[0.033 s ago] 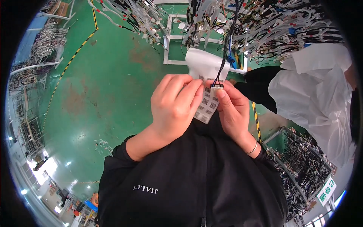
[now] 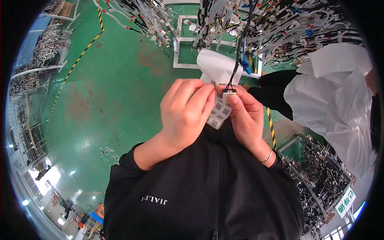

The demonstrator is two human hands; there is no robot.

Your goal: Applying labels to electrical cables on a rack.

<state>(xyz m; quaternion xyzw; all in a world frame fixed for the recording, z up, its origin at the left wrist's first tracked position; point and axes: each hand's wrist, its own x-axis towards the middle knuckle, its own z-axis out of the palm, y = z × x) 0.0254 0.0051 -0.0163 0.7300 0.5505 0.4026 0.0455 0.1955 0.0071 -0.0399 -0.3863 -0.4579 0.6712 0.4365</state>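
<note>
At twelve o'clock of chest, left hand (image 2: 185, 113) fingers pinching label sheet (image 2: 219, 112), right hand (image 2: 245, 116) fingers gripping small connector (image 2: 229, 92) on black wire (image 2: 237, 64).

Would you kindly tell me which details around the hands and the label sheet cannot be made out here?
Head view, the only one:
- Label sheet: mostly hidden behind the left hand; its printed squares are too small to read.
- Connector: its pins are too small, and its lower end is covered by the right hand.
- Black wires: upper ends lost among the hanging harnesses.
</note>
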